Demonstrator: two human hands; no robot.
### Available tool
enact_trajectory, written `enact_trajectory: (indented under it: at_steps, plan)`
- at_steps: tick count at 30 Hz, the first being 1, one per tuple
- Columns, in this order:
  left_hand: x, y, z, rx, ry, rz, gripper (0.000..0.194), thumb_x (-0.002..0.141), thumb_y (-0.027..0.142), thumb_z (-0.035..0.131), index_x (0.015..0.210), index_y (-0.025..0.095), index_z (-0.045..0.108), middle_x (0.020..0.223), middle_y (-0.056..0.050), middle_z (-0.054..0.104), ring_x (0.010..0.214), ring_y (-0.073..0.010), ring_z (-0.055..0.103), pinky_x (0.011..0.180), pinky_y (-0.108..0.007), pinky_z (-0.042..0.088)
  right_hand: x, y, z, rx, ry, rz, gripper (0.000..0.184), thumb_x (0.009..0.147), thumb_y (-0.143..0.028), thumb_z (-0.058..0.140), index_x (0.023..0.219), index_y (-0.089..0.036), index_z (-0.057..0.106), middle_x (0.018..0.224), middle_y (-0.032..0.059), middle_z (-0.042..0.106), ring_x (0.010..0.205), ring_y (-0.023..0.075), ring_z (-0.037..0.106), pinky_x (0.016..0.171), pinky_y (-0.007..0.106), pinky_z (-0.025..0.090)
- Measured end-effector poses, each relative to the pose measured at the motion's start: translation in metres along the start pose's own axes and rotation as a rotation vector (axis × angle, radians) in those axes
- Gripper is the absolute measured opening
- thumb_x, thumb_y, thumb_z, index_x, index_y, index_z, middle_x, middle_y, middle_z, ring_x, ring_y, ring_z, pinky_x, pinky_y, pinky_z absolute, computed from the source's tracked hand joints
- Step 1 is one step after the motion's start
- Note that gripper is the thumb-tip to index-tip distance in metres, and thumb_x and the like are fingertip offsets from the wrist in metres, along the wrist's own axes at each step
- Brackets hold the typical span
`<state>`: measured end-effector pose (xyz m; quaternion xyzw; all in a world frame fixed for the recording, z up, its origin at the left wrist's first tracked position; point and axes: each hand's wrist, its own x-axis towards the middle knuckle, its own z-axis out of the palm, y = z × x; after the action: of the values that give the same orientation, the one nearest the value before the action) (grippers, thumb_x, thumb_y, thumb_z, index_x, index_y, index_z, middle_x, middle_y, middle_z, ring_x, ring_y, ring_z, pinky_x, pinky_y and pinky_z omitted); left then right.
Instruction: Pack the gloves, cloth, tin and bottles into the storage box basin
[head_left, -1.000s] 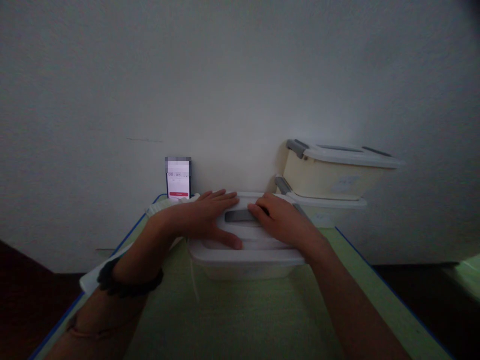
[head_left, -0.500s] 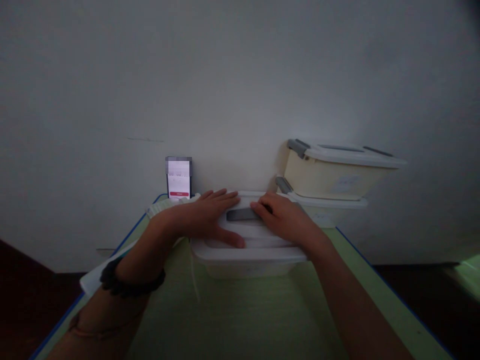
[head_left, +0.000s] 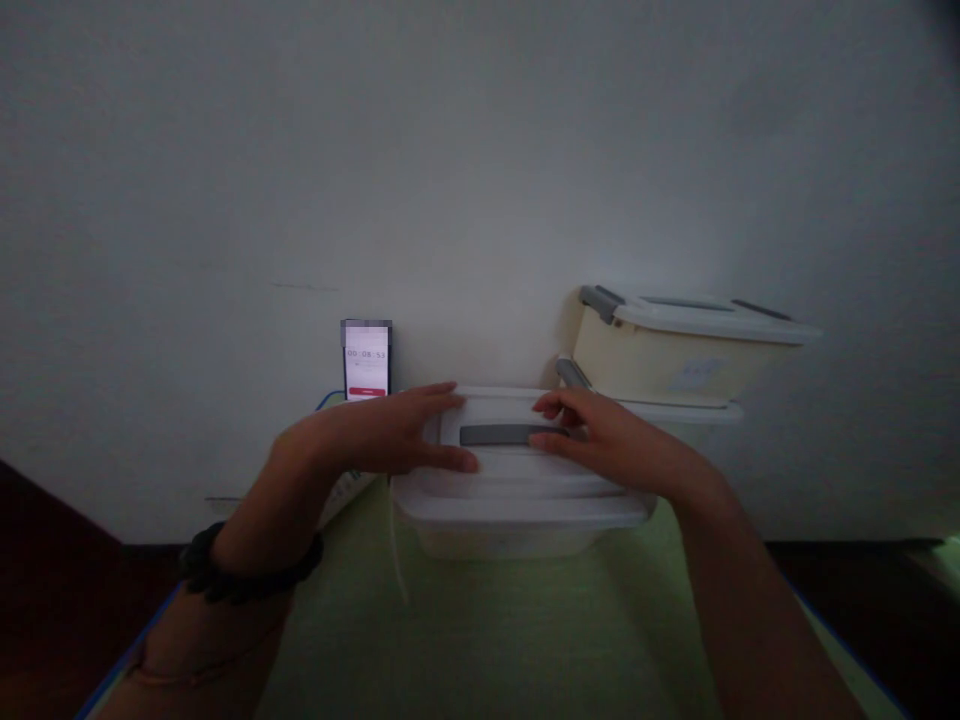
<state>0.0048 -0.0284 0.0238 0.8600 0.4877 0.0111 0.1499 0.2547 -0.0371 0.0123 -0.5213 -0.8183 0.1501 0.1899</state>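
Note:
A cream storage box with a white lid stands on the table in front of me. A grey carry handle lies flat in the lid's middle. My left hand is open, its fingers and thumb spread over the left end of the lid. My right hand rests over the right end, with its thumb on the handle and its fingers loosely bent and apart from the thumb. That hand hides the handle's right tip and part of the lid.
Behind on the right, a lidded box with grey clips sits on another box by the wall. A phone showing a timer stands upright at the back left. The green table has blue edging. A pale cord hangs beside the near box.
My right hand has shifted right along the lid, its fingers loosening at the handle. My left hand has slid slightly left and back on the lid. The whole view has shifted a little.

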Motion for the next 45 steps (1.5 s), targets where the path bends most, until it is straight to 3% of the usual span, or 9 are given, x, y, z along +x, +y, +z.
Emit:
enact_trajectory:
  at_steps: [3, 8, 13, 19, 26, 33, 39, 43, 45]
  plan:
    - [-0.014, -0.015, -0.011, -0.019, 0.141, -0.131, 0.083, 0.071, 0.070, 0.039, 0.136, 0.020, 0.028, 0.143, -0.010, 0.032, 0.126, -0.0297, 0.035, 0.100, -0.039, 0.032, -0.011, 0.018, -0.019, -0.100, 0.024, 0.048, 0.037, 0.078, -0.044, 0.052, 0.103, -0.017, 0.057, 0.103, 0.0098, 0.059, 0.095, 0.0219, 0.055, 0.081, 0.034, 0.043]
    - [-0.009, -0.025, -0.011, -0.119, -0.008, -0.160, 0.070, 0.076, 0.068, 0.031, 0.126, 0.020, 0.043, 0.116, -0.011, 0.061, 0.098, -0.0256, 0.060, 0.081, -0.035, 0.047, -0.020, 0.039, -0.033, -0.035, -0.015, 0.243, 0.036, 0.081, -0.042, 0.048, 0.106, -0.017, 0.055, 0.105, 0.0127, 0.062, 0.090, 0.0216, 0.060, 0.075, 0.033, 0.049]
    - [0.010, -0.021, -0.001, -0.293, -0.105, -0.222, 0.072, 0.078, 0.068, 0.025, 0.119, 0.013, 0.046, 0.100, -0.015, 0.066, 0.068, -0.0219, 0.066, 0.057, -0.029, 0.052, -0.014, 0.038, -0.027, 0.083, -0.190, 0.393, 0.043, 0.084, -0.047, 0.042, 0.112, -0.015, 0.046, 0.095, 0.0132, 0.065, 0.070, 0.0186, 0.064, 0.050, 0.026, 0.050]
    - [0.010, -0.023, -0.003, -0.300, -0.111, -0.294, 0.071, 0.077, 0.067, 0.026, 0.121, 0.015, 0.045, 0.102, -0.016, 0.064, 0.076, -0.0272, 0.066, 0.053, -0.031, 0.053, -0.008, 0.030, -0.020, -0.142, -0.164, 0.332, 0.049, 0.085, -0.050, 0.034, 0.109, -0.010, 0.050, 0.107, 0.0197, 0.061, 0.094, 0.0256, 0.061, 0.079, 0.036, 0.048]
    - [0.000, -0.016, -0.013, -0.260, -0.012, -0.176, 0.065, 0.078, 0.066, 0.026, 0.108, 0.018, 0.058, 0.091, -0.009, 0.069, 0.089, -0.0288, 0.063, 0.066, -0.032, 0.052, -0.019, 0.026, -0.032, -0.201, -0.169, 0.342, 0.057, 0.086, -0.054, 0.026, 0.109, -0.011, 0.055, 0.110, 0.0197, 0.061, 0.099, 0.0277, 0.059, 0.083, 0.038, 0.045]
    - [0.003, 0.006, -0.009, -0.471, 0.012, -0.195, 0.065, 0.074, 0.064, 0.039, 0.116, 0.016, 0.051, 0.080, -0.007, 0.068, 0.066, -0.0231, 0.065, 0.051, -0.028, 0.050, -0.040, 0.036, -0.042, -0.198, -0.171, 0.423, 0.060, 0.085, -0.055, 0.024, 0.114, -0.010, 0.051, 0.109, 0.0205, 0.061, 0.102, 0.0299, 0.058, 0.085, 0.041, 0.043]
    - [0.021, 0.033, 0.010, -0.659, 0.017, -0.011, 0.060, 0.076, 0.057, 0.045, 0.123, 0.019, 0.047, 0.077, -0.005, 0.066, 0.060, -0.0190, 0.062, 0.049, -0.025, 0.050, -0.068, 0.063, -0.053, -0.189, -0.108, 0.552, 0.057, 0.086, -0.054, 0.024, 0.110, -0.012, 0.053, 0.111, 0.0200, 0.061, 0.102, 0.0292, 0.058, 0.088, 0.042, 0.040]
    - [0.035, 0.056, 0.038, -0.714, -0.033, 0.128, 0.063, 0.078, 0.054, 0.044, 0.133, 0.025, 0.034, 0.093, -0.007, 0.065, 0.078, -0.0233, 0.063, 0.054, -0.028, 0.052, -0.083, 0.082, -0.050, -0.202, -0.046, 0.649, 0.061, 0.084, -0.056, 0.025, 0.105, -0.008, 0.056, 0.108, 0.0246, 0.060, 0.099, 0.0329, 0.058, 0.085, 0.045, 0.041]
    - [0.041, 0.065, 0.052, -0.678, 0.102, 0.132, 0.066, 0.076, 0.052, 0.048, 0.135, 0.026, 0.032, 0.115, -0.009, 0.058, 0.099, -0.0265, 0.057, 0.074, -0.033, 0.051, -0.086, 0.087, -0.046, -0.205, 0.008, 0.688, 0.064, 0.086, -0.055, 0.021, 0.106, -0.004, 0.054, 0.108, 0.0275, 0.059, 0.100, 0.0345, 0.058, 0.085, 0.046, 0.041]
